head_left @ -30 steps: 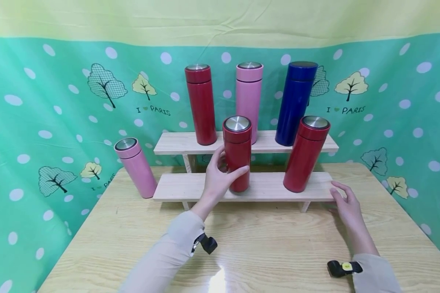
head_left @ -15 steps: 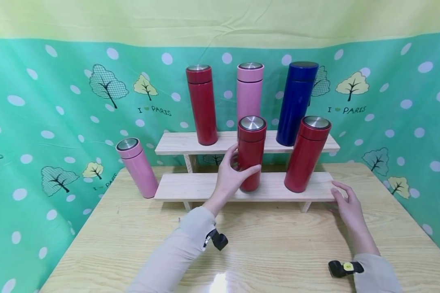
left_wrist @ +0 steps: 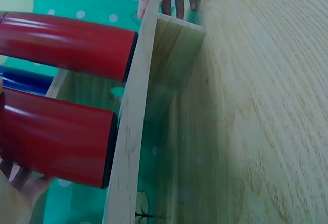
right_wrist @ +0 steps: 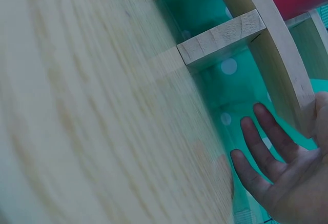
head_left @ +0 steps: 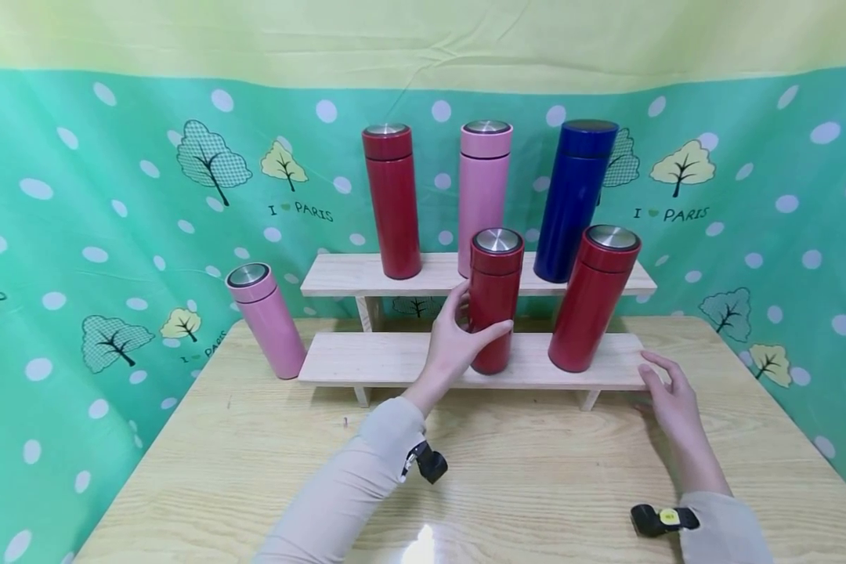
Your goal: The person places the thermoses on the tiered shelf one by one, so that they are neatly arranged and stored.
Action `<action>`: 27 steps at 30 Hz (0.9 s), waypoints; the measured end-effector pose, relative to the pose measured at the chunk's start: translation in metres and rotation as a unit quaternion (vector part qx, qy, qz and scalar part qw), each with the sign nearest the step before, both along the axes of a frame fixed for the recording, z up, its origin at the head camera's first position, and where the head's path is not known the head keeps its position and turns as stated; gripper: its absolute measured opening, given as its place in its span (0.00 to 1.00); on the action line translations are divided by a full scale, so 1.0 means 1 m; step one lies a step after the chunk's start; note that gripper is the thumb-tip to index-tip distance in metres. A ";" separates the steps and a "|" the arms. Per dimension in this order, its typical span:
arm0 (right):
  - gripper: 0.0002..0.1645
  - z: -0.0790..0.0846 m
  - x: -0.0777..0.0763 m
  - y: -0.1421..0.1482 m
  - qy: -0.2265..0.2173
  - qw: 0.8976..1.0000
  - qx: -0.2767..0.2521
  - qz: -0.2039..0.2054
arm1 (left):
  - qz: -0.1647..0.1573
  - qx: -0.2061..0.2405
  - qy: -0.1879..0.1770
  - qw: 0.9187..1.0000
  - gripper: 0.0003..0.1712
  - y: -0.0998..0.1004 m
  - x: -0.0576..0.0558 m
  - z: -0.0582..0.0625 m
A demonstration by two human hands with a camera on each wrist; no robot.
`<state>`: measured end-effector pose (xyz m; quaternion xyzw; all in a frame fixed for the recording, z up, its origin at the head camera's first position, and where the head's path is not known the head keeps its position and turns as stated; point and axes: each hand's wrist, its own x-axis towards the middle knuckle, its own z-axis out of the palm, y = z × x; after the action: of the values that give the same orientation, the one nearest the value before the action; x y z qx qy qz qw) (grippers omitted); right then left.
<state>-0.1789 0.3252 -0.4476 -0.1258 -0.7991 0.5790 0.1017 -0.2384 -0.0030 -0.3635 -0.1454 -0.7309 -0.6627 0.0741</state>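
Red flask (head_left: 494,310) upright, lid up

Glossy red flask (head_left: 494,313), pale wood shelf (head_left: 381,356)

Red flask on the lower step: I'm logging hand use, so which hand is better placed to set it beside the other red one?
Probably left: the left hand already grips the red flask; the right hand steadies the lower shelf.

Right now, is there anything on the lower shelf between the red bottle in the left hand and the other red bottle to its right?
Nothing visible. The left hand grips the red bottle; only bare lower shelf separates it from the other red bottle.
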 end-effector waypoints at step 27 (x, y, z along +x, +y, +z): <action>0.33 0.000 0.000 0.001 -0.009 1.000 -0.001 0.003 | -0.050 -0.016 -0.021 0.998 0.49 -0.010 -0.002 -0.003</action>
<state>-0.1790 0.3259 -0.4474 -0.1286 -0.7998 0.5791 0.0921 -0.2405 -0.0130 -0.3669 -0.1683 -0.7349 -0.6566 0.0231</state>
